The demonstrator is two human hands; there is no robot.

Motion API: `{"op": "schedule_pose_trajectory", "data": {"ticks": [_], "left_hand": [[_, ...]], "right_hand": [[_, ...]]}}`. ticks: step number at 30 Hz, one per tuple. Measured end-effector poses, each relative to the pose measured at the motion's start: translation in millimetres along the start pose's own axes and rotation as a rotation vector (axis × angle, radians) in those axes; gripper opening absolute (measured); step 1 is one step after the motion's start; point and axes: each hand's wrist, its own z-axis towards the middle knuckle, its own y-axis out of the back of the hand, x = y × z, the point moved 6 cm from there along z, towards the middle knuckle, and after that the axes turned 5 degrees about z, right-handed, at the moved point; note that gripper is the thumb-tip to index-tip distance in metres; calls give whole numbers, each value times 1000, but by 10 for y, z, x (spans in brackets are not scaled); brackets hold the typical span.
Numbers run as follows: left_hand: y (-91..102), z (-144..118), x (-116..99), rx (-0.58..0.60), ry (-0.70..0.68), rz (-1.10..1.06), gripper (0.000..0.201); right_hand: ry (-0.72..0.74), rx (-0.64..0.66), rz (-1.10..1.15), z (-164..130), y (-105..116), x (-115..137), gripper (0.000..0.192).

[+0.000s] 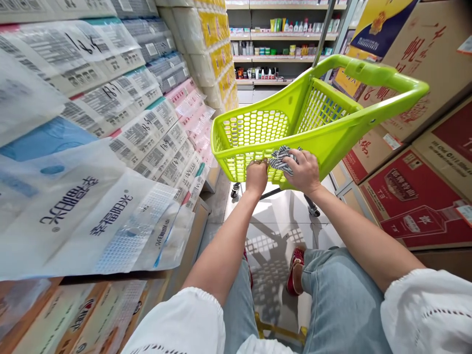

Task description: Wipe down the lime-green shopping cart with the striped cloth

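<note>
A lime-green shopping cart (334,152) stands sideways before me, its basket pierced with many holes and its handle up at the right. My right hand (304,170) presses a striped grey-and-white cloth (280,158) against the basket's near side wall. Just left of the cloth, my left hand (257,176) is closed at the same wall, its fingers curled at the holes. Those fingertips are partly hidden, and I cannot tell whether they grip the basket or something small.
Stacked plastic-wrapped paper packs (121,113) line the left side. Red and brown cartons (416,201) are piled at the right. Shelves with bottles and jars (283,49) stand at the back. Under me shows part of a yellow stool (275,328); the floor (241,211) is tiled.
</note>
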Motion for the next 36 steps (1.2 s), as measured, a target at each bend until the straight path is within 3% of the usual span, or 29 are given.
{"op": "schedule_pose_trajectory", "data": {"ticks": [5,9,15,21,24,27,33,36], "left_hand": [[51,-41,30,4,-37,16,33],[119,-111,62,14,-44,9,35],[162,-179,150,1,-60,35,29],[171,-197,207,-15,-67,39,34],[175,-197,202,-13,-78,34,37],[178,-199,195,-11,-77,35,37],[209,-207,189,-5,-67,44,39],[239,-210,180,-5,-86,65,39]], "right_hand": [[-21,-82,-8,78,220,3,37],[22,-68,-47,101,189,188,40],[58,-33,-54,18,-190,310,29],[304,230,44,-418,-750,470,27],[369,289,45,-545,-856,511,28],[309,240,28,-386,-703,471,27],[66,-19,-60,198,29,342,31],[15,-51,-51,245,116,322,37]]}}
